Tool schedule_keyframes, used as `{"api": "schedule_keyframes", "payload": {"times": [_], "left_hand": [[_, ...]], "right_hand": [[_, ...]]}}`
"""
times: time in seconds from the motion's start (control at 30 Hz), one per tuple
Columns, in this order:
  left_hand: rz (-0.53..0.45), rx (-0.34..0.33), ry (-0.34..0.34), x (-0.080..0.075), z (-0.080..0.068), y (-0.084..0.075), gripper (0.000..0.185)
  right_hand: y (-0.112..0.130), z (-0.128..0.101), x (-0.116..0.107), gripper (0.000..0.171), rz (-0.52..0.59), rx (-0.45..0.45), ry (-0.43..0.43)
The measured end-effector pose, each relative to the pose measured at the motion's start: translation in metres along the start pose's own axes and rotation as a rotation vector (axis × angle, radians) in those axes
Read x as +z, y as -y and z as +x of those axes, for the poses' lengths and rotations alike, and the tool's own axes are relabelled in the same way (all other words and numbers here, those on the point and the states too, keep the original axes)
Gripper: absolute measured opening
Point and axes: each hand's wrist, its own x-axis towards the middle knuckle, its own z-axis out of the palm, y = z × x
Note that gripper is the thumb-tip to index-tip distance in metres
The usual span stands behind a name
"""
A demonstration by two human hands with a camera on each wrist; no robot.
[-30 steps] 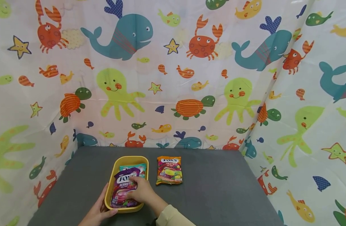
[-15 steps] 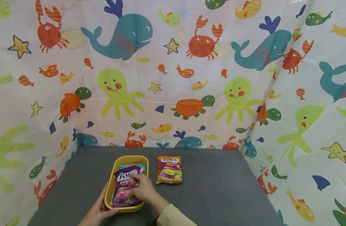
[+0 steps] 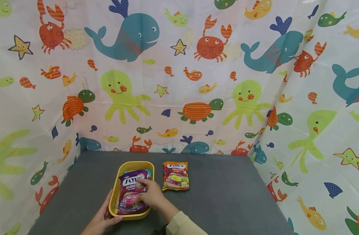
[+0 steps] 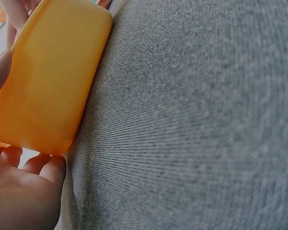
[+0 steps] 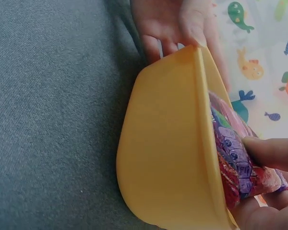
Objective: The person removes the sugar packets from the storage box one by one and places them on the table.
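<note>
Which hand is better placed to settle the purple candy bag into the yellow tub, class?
Probably the right. The right hand already pinches the purple candy bag lying in the yellow tub, while the left hand holds the tub's near corner, steadying it.

1. Tub: smooth yellow plastic, matt sheen.
2. Purple bag: glossy, crinkled plastic film.
3. Counter: grey woven cloth, rough and matt.
4. Orange bag, at 3 o'clock of the tub: shiny foil-like film.

Left hand cupped; right hand pinching
</note>
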Motion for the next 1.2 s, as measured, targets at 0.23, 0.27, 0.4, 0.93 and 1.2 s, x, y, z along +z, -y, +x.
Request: {"api": "schedule_keyframes", "payload": {"times": [0.23,0.27,0.4,0.93,1.2], "left_hand": [[-0.027,-0.001,0.012,0.000,0.000,-0.001,0.117],[-0.024,0.000,0.013,0.000,0.001,-0.001,0.117],[-0.010,0.003,0.011,-0.001,0.002,-0.001,0.117],[-0.010,-0.024,-0.011,0.003,0.001,-0.002,0.118],[-0.010,-0.013,-0.001,0.001,0.002,-0.001,0.116]], "right_hand": [[-0.004,0.003,-0.009,0.067,0.154,0.032,0.041],[-0.005,0.003,-0.010,0.067,0.170,0.033,0.047],[-0.005,0.002,-0.016,0.067,0.206,0.034,0.068],[-0.005,-0.001,-0.042,0.067,0.231,0.081,0.031],[-0.008,0.002,-0.055,0.064,0.248,0.055,0.009]]}}
